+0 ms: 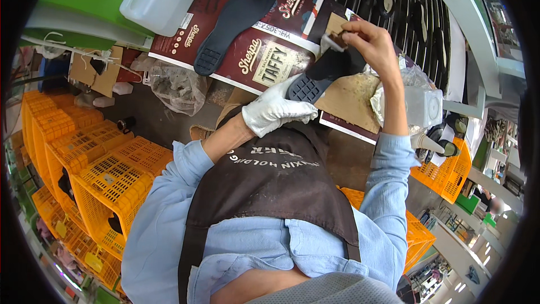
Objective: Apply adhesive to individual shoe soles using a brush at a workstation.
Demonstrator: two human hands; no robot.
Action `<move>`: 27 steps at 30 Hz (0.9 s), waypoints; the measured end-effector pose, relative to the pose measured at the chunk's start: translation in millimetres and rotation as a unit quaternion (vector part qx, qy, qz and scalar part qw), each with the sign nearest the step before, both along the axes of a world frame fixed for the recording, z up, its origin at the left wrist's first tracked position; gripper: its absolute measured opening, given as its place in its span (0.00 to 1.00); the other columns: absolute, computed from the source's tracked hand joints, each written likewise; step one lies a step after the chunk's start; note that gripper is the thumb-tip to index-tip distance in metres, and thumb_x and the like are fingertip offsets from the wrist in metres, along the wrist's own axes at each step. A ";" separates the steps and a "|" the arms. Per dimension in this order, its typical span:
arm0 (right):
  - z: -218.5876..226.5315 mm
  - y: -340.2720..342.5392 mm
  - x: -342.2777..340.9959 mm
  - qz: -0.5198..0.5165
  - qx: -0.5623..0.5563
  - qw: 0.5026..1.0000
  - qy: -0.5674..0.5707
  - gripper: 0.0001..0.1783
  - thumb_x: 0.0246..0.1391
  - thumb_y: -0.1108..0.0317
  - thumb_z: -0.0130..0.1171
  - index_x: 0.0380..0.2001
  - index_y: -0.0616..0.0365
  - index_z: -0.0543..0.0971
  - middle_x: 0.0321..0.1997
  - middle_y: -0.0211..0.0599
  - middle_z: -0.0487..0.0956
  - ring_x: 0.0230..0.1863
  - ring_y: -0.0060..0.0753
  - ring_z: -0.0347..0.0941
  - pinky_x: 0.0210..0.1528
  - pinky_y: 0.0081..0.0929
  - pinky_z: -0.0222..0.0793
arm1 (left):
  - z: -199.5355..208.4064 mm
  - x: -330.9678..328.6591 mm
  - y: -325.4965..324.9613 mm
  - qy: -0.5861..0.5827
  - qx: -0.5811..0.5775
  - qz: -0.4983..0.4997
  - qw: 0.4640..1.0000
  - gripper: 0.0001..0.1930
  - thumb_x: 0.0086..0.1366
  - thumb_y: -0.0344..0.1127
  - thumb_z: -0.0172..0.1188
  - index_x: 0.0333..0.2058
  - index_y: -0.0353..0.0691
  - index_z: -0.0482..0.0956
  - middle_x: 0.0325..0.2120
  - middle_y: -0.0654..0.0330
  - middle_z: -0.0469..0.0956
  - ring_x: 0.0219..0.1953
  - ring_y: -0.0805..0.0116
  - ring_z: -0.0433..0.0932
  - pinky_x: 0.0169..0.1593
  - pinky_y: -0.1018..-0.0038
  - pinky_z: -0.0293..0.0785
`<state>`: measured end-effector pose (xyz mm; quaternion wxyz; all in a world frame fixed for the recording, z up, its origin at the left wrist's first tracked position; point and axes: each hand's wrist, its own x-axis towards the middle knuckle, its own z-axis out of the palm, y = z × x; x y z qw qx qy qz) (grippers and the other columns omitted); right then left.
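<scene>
My left hand, in a white glove, is closed around the heel end of a dark shoe sole. That heel has a grid tread, and the sole's other end reaches away beneath my right hand. My bare right hand pinches a small brush-like tool with a pale end, over the sole's far part; its exact kind is hard to make out. Another dark sole lies flat on the maroon printed board, left of my hands. Under the held sole is a stained piece of cardboard.
A white plastic jug stands at the board's far left. On the right are a clear plastic container and crumpled film. Beyond, a dark slatted rack carries several soles. Orange crates stack up at left; another crate stands at right.
</scene>
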<state>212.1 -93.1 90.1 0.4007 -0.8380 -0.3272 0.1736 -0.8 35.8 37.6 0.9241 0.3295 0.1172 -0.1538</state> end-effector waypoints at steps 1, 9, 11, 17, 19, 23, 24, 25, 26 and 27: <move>1.3 1.9 -1.5 0.108 0.015 0.993 0.049 0.10 0.52 0.75 0.61 0.38 0.67 0.81 0.34 0.36 0.82 0.35 0.25 0.78 0.38 0.21 0.73 | 0.7 -0.2 0.3 -0.018 0.000 0.007 1.000 0.30 0.59 0.27 0.64 0.59 0.35 0.63 0.44 0.56 0.76 0.38 0.72 0.78 0.40 0.78 0.77; 3.4 7.9 -16.7 0.122 0.024 0.990 0.066 0.12 0.48 0.74 0.65 0.37 0.65 0.82 0.33 0.38 0.82 0.35 0.25 0.78 0.39 0.24 0.73 | 2.6 -1.0 1.6 -0.028 0.008 0.015 0.999 0.31 0.58 0.25 0.63 0.59 0.33 0.63 0.44 0.56 0.75 0.38 0.72 0.78 0.41 0.76 0.76; 4.5 10.1 -19.4 0.193 0.059 0.965 0.166 0.12 0.48 0.72 0.64 0.37 0.66 0.82 0.33 0.38 0.82 0.34 0.25 0.77 0.38 0.24 0.73 | 2.7 -1.9 1.9 -0.044 0.016 0.021 0.999 0.31 0.58 0.25 0.64 0.59 0.32 0.62 0.43 0.55 0.75 0.37 0.72 0.78 0.41 0.77 0.76; 7.9 18.4 -24.9 0.082 0.031 0.996 0.004 0.11 0.48 0.74 0.64 0.36 0.66 0.82 0.31 0.36 0.82 0.32 0.24 0.77 0.36 0.22 0.72 | 2.7 -2.7 2.8 -0.014 -0.016 0.036 0.999 0.29 0.58 0.26 0.64 0.57 0.32 0.64 0.41 0.56 0.75 0.37 0.71 0.78 0.40 0.77 0.77; 6.2 14.4 -28.0 0.144 0.068 0.965 0.210 0.11 0.47 0.75 0.65 0.36 0.65 0.82 0.32 0.34 0.81 0.33 0.24 0.77 0.37 0.21 0.71 | 3.9 -3.7 1.7 -0.036 -0.022 0.055 0.998 0.29 0.58 0.25 0.64 0.57 0.33 0.64 0.41 0.56 0.75 0.36 0.71 0.78 0.40 0.78 0.77; -4.0 -1.2 -31.1 0.165 0.078 0.983 -0.025 0.14 0.49 0.75 0.64 0.42 0.62 0.81 0.34 0.36 0.81 0.33 0.25 0.76 0.34 0.22 0.71 | 4.3 -0.6 3.7 -0.003 -0.021 0.008 1.000 0.31 0.58 0.26 0.64 0.59 0.34 0.62 0.43 0.56 0.75 0.37 0.71 0.79 0.39 0.79 0.77; -5.3 -4.9 -28.3 0.100 0.080 0.988 -0.085 0.15 0.50 0.75 0.64 0.43 0.62 0.80 0.35 0.37 0.80 0.32 0.27 0.77 0.33 0.23 0.71 | 3.9 0.9 2.5 -0.014 -0.033 0.019 0.999 0.32 0.58 0.25 0.64 0.60 0.34 0.61 0.44 0.55 0.76 0.38 0.71 0.79 0.40 0.78 0.78; -6.4 -9.9 -29.0 0.046 0.065 0.976 -0.202 0.14 0.50 0.78 0.63 0.43 0.63 0.80 0.34 0.37 0.79 0.33 0.25 0.77 0.35 0.22 0.71 | 3.4 1.9 2.5 -0.014 -0.033 0.023 0.999 0.32 0.58 0.25 0.64 0.60 0.34 0.61 0.44 0.55 0.76 0.39 0.71 0.79 0.41 0.78 0.78; -6.8 -13.7 -29.6 0.036 0.028 0.970 -0.238 0.14 0.49 0.78 0.64 0.42 0.62 0.80 0.33 0.38 0.79 0.32 0.26 0.77 0.34 0.22 0.71 | 2.8 2.8 1.8 -0.011 -0.036 0.024 0.999 0.31 0.58 0.25 0.64 0.60 0.34 0.61 0.45 0.55 0.76 0.39 0.71 0.79 0.41 0.78 0.78; -6.2 -17.8 -31.7 -0.007 -0.013 0.963 -0.270 0.14 0.48 0.79 0.64 0.41 0.62 0.81 0.33 0.38 0.79 0.32 0.27 0.77 0.33 0.23 0.71 | 1.9 3.8 1.2 -0.007 -0.039 0.023 0.999 0.31 0.58 0.25 0.64 0.60 0.35 0.61 0.45 0.55 0.75 0.39 0.71 0.79 0.42 0.78 0.79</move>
